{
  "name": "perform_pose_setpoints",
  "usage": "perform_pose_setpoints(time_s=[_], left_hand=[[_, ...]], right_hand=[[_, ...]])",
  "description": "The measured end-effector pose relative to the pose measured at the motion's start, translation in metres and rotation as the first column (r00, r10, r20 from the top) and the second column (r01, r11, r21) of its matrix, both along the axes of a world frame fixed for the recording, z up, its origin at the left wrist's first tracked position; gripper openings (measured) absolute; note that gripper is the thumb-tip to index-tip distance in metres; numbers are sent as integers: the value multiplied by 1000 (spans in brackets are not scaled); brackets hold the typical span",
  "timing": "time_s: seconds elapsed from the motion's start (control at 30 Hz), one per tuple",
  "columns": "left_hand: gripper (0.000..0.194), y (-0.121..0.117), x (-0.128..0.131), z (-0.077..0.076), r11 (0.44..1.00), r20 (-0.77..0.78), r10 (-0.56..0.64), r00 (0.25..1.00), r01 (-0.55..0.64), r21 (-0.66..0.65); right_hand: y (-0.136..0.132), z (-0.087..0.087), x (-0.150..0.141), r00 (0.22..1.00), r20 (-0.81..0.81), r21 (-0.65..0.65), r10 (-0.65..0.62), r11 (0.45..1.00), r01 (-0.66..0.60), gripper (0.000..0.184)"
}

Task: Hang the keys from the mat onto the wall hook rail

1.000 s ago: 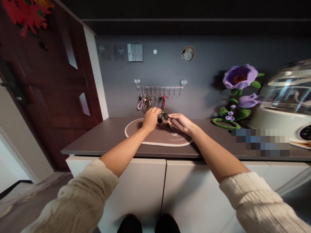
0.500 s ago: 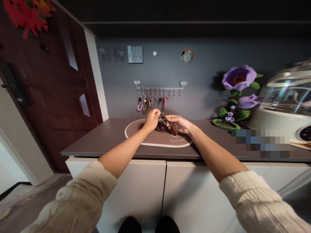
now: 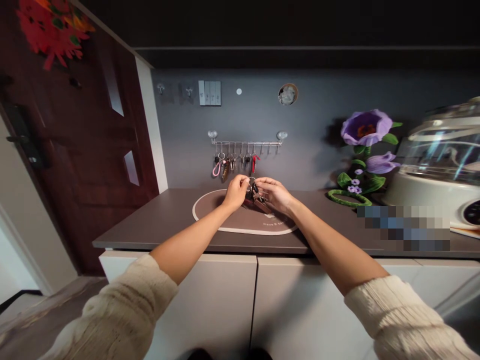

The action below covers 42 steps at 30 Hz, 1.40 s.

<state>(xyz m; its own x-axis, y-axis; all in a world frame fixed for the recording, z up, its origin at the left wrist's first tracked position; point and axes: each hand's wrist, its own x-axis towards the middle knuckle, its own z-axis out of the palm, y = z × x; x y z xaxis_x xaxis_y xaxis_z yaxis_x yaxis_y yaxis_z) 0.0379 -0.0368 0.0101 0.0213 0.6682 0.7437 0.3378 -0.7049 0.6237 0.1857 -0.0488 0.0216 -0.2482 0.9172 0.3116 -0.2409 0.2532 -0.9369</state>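
Above the oval mat (image 3: 210, 212), my left hand (image 3: 237, 192) pinches a metal key ring at its left side. My right hand (image 3: 276, 194) is closed on the same bunch of keys (image 3: 255, 192) from the right, its thumb partly hidden. Dark keys hang from the ring between the two hands. A brown, flat piece (image 3: 261, 206) dangles beneath them, low over the mat. Which single key the right fingers touch is too small to tell.
Behind the hands, a clear hook rail (image 3: 247, 144) on the wall carries several keys, a pink loop and a red tag (image 3: 254, 164). To the right stand a purple fabric flower (image 3: 366, 129) and a white appliance (image 3: 423, 195). A dark red door (image 3: 101, 200) is at left.
My right fingers have moved in closer to the ring, and the brown piece now hangs lower and further left. My left hand keeps its pinch. The whole view has shifted slightly.
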Motion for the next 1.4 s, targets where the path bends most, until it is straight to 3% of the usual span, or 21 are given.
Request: perform_pose_setpoints(time_s=[0.3,0.5,0.6,0.73,0.9,1.03,1.2,1.4], left_hand=[[17,2,2,-5,999,-14,-3,1000,4,39],[15,2,2,-7,998,-45,1,999,2,64],[14,2,3,1,997,-94,-7,996,13,72],[12,2,5,22,995,-200,-16,980,36,93],[18,4,13,38,988,-177,35,984,-7,155],[19,12,15,26,968,-195,123,973,-74,238],[25,22,6,5,942,-417,237,877,-102,320],[27,25,0,1,935,-559,285,779,-97,341]], right_hand=[[1,-2,-1,994,21,51,-103,993,102,27],[4,-3,1,980,107,199,-171,969,147,30],[7,-3,3,973,111,269,-204,948,168,30],[15,2,9,967,99,318,-236,928,194,30],[25,22,18,964,71,323,-257,920,222,30],[32,43,23,967,33,282,-251,931,232,27],[49,62,23,954,1,206,-301,933,295,19],[65,72,15,904,-22,54,-427,903,427,13]])
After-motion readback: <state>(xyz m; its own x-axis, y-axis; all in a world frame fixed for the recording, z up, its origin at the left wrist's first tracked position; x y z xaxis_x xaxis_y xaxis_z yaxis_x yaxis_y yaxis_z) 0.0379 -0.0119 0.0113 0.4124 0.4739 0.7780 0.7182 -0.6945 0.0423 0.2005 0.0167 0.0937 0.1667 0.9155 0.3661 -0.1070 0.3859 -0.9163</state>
